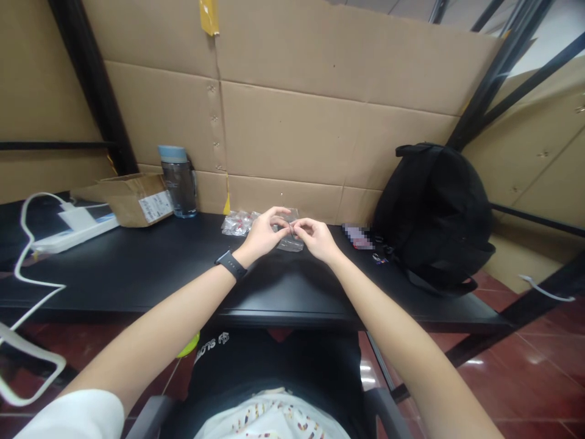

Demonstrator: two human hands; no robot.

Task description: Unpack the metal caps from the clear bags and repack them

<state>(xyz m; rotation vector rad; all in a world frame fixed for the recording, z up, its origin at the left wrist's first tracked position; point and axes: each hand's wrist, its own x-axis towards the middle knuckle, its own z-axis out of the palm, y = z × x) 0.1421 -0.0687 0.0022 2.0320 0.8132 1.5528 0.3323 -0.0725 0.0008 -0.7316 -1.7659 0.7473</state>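
Small clear plastic bag (291, 242), crinkled, pinched at its top edge

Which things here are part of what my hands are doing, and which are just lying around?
In use: left hand, right hand, tiny piece pinched between them, clear bags.
Lying about: water bottle, cardboard box, power strip, backpack.

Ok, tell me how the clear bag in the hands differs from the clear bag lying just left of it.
The held bag is pinched between the left hand and the right hand; the lying bag rests on the black table, touched by neither hand. The lying bag shows red bits inside; the held bag's contents cannot be made out. Both are small and of clear plastic.
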